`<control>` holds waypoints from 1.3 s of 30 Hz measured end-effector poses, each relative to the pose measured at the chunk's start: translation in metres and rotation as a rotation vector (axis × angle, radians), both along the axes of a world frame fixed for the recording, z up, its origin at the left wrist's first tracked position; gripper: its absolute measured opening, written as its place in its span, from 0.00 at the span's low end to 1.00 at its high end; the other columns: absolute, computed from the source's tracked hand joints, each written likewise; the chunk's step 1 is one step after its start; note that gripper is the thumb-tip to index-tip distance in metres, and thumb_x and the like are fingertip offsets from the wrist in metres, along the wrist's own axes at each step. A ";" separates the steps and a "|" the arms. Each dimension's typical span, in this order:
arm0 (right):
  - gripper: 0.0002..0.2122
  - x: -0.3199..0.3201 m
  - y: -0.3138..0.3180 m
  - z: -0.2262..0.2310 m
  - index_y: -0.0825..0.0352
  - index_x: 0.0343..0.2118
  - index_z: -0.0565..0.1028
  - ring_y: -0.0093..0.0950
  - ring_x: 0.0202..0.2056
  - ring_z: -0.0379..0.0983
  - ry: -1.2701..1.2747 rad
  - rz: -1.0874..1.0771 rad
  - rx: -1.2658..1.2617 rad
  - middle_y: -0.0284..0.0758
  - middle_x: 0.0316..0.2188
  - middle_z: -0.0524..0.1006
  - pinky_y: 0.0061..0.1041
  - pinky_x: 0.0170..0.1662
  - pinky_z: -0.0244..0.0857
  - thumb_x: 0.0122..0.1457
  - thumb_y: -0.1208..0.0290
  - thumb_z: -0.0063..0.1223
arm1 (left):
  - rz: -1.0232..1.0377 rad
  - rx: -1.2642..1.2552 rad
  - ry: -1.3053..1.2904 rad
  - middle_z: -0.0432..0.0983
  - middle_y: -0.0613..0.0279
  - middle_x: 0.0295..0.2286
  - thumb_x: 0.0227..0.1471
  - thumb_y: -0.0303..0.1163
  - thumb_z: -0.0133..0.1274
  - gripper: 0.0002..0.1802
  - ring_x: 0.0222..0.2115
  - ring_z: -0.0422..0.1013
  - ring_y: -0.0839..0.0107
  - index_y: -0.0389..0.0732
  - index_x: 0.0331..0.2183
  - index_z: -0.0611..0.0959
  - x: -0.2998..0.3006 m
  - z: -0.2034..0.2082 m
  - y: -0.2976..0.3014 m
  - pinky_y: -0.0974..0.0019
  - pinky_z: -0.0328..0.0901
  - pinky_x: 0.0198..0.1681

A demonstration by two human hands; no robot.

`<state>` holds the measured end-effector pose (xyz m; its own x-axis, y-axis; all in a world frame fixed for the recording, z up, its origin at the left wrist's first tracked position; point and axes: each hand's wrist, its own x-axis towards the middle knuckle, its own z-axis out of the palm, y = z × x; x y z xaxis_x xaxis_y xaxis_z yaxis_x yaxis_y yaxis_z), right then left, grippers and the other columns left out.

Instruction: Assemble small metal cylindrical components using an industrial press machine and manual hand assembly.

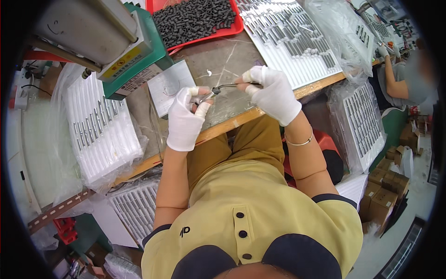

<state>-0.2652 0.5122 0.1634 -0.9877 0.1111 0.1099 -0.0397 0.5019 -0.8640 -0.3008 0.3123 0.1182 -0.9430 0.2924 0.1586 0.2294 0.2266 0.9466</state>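
Observation:
Both hands wear white gloves with bare fingertips and meet over the bench. My left hand (186,116) is closed on a short silver metal rod (204,97). A small black fitting (216,90) sits at the rod's upper end, between the two hands. In my right hand (275,93), fingers pinched, is a thin dark metal tool (230,85) whose tip reaches the black fitting. The tool's exact kind is too small to tell. Beneath the hands is the grey bench top (223,109) with a wooden front edge.
A green press (160,58) stands at the left, beside a pale square plate (162,100). A red tray (239,23) of black fittings (193,23) lies behind. White ribbed trays of metal rods flank me, left (102,160) and right (299,76). Another person (397,79) works at far right.

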 end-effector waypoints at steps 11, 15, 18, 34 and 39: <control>0.07 0.032 0.042 0.002 0.63 0.36 0.75 0.37 0.35 0.75 -0.081 -0.123 0.378 0.41 0.31 0.78 0.31 0.39 0.68 0.54 0.75 0.47 | -0.014 0.300 -0.266 0.74 0.64 0.28 0.45 0.20 0.56 0.11 0.29 0.71 0.75 0.39 0.35 0.76 0.016 -0.022 -0.002 0.72 0.66 0.32; 0.14 -0.017 0.121 -0.036 0.66 0.41 0.76 0.42 0.41 0.74 -0.251 -0.547 0.498 0.45 0.37 0.77 0.34 0.45 0.66 0.55 0.64 0.51 | -0.090 0.185 -0.386 0.74 0.63 0.34 0.43 0.12 0.53 0.15 0.36 0.71 0.76 0.35 0.37 0.75 0.013 -0.022 0.001 0.73 0.65 0.42; 0.18 -0.045 0.148 -0.043 0.65 0.39 0.78 0.42 0.42 0.73 -0.399 -0.579 0.691 0.46 0.38 0.77 0.36 0.46 0.66 0.52 0.56 0.53 | -0.112 0.347 -0.403 0.73 0.63 0.36 0.43 0.12 0.53 0.16 0.37 0.71 0.76 0.35 0.36 0.74 0.007 -0.021 0.018 0.75 0.65 0.41; 0.09 -0.005 0.085 -0.030 0.68 0.27 0.79 0.12 0.19 0.64 -0.062 -0.242 -0.034 0.32 0.22 0.80 0.17 0.21 0.56 0.53 0.69 0.49 | -0.060 0.176 -0.306 0.75 0.66 0.30 0.43 0.16 0.56 0.15 0.25 0.66 0.85 0.37 0.37 0.76 0.001 -0.027 -0.004 0.81 0.62 0.29; 0.05 0.006 -0.004 -0.021 0.71 0.32 0.70 0.13 0.16 0.64 -0.028 -0.060 -0.322 0.38 0.24 0.79 0.11 0.18 0.53 0.51 0.78 0.46 | 0.012 0.310 -0.280 0.76 0.65 0.29 0.43 0.19 0.58 0.14 0.26 0.67 0.84 0.37 0.37 0.77 0.013 -0.019 -0.013 0.80 0.63 0.29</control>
